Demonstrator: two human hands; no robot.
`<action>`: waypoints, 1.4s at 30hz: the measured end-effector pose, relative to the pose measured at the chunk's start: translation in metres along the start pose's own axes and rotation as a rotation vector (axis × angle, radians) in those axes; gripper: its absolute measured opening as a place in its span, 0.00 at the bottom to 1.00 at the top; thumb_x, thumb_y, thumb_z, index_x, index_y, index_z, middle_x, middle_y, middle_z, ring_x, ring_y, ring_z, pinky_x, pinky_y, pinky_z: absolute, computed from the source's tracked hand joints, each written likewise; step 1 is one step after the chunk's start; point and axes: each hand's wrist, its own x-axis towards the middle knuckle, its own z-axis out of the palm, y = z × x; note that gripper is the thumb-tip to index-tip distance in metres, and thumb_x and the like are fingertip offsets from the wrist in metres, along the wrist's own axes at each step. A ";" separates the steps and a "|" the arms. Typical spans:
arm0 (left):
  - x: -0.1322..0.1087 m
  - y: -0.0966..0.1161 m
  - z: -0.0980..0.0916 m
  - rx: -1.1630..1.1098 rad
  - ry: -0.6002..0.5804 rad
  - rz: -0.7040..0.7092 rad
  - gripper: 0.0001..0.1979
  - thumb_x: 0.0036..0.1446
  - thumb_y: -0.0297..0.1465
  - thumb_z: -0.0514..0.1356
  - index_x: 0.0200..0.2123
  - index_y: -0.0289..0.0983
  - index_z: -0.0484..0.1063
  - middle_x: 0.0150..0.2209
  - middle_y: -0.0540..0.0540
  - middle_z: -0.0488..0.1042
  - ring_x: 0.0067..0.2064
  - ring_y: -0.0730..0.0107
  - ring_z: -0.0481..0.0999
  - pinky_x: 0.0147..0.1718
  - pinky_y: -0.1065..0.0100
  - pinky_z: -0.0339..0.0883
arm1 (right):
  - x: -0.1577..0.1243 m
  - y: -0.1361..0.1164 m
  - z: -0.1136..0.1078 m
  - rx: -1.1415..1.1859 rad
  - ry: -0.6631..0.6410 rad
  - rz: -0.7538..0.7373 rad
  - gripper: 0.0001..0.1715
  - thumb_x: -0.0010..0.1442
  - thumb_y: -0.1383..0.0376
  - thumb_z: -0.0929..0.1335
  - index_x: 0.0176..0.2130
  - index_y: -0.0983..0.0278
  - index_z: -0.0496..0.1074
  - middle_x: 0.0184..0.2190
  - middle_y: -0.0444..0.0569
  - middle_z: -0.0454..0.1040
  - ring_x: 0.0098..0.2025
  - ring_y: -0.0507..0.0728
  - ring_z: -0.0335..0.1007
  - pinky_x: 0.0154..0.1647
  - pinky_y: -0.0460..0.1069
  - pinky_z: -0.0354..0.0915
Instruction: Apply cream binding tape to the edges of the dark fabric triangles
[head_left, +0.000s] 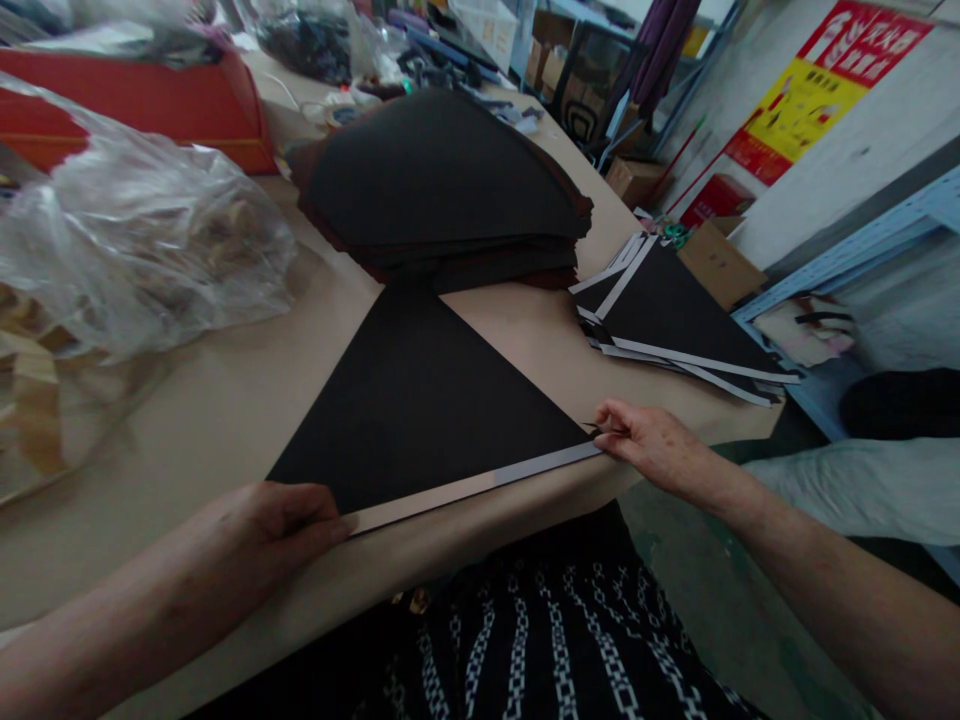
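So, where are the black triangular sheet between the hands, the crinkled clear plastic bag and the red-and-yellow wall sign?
Black triangular sheet [420,410]: head view, middle of its flat face.
Crinkled clear plastic bag [165,230]: head view, its crumpled side.
Red-and-yellow wall sign [806,108]: head view, yellow panel.

On the table [510,340], the sheet [420,400] spans left hand [289,525] to right hand [645,440], the stack [442,180] beyond both, the bag [150,230] beyond the left, the pile [675,310] beyond the right.
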 end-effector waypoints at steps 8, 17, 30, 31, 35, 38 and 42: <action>-0.010 0.012 -0.004 -0.041 0.009 0.058 0.26 0.43 0.53 0.46 0.23 0.39 0.71 0.22 0.49 0.68 0.26 0.68 0.65 0.26 0.67 0.56 | 0.004 -0.041 -0.002 0.157 -0.165 -0.238 0.08 0.60 0.66 0.62 0.31 0.64 0.69 0.26 0.42 0.70 0.28 0.49 0.63 0.30 0.45 0.56; -0.012 -0.007 -0.001 -0.053 0.058 0.129 0.22 0.52 0.48 0.50 0.23 0.38 0.72 0.21 0.51 0.66 0.24 0.72 0.63 0.23 0.70 0.53 | 0.016 -0.028 0.019 0.082 -0.237 -0.240 0.07 0.58 0.68 0.62 0.31 0.64 0.70 0.29 0.44 0.72 0.31 0.50 0.65 0.32 0.46 0.57; -0.036 -0.104 -0.011 -0.147 0.055 0.007 0.18 0.53 0.43 0.54 0.28 0.34 0.74 0.23 0.51 0.68 0.27 0.73 0.63 0.26 0.71 0.54 | 0.014 -0.024 0.026 0.001 -0.213 -0.217 0.10 0.57 0.60 0.63 0.28 0.61 0.67 0.23 0.44 0.68 0.25 0.52 0.62 0.27 0.47 0.55; -0.041 -0.112 -0.015 -0.147 0.063 -0.017 0.18 0.53 0.43 0.54 0.28 0.34 0.74 0.24 0.51 0.68 0.27 0.73 0.63 0.26 0.71 0.54 | 0.014 -0.022 0.026 0.001 -0.222 -0.210 0.11 0.57 0.59 0.63 0.28 0.61 0.67 0.23 0.45 0.68 0.25 0.53 0.62 0.26 0.48 0.56; -0.061 -0.144 -0.025 -0.125 0.113 -0.130 0.16 0.53 0.39 0.54 0.28 0.32 0.73 0.23 0.52 0.66 0.27 0.73 0.62 0.27 0.71 0.53 | 0.015 -0.021 0.025 0.012 -0.252 -0.147 0.12 0.57 0.57 0.63 0.26 0.59 0.67 0.23 0.48 0.68 0.26 0.55 0.64 0.27 0.50 0.57; -0.075 -0.166 -0.031 -0.087 0.126 -0.207 0.15 0.53 0.37 0.54 0.28 0.31 0.73 0.22 0.53 0.65 0.28 0.73 0.62 0.28 0.71 0.53 | 0.015 -0.021 0.024 0.031 -0.267 -0.110 0.11 0.57 0.56 0.64 0.26 0.58 0.68 0.24 0.50 0.70 0.25 0.55 0.65 0.28 0.51 0.59; -0.090 -0.189 -0.040 -0.010 0.163 -0.294 0.14 0.52 0.37 0.55 0.27 0.31 0.74 0.20 0.54 0.63 0.27 0.74 0.60 0.28 0.71 0.50 | 0.016 -0.012 0.028 0.071 -0.268 -0.092 0.10 0.55 0.55 0.66 0.28 0.57 0.70 0.26 0.52 0.71 0.27 0.55 0.67 0.30 0.52 0.60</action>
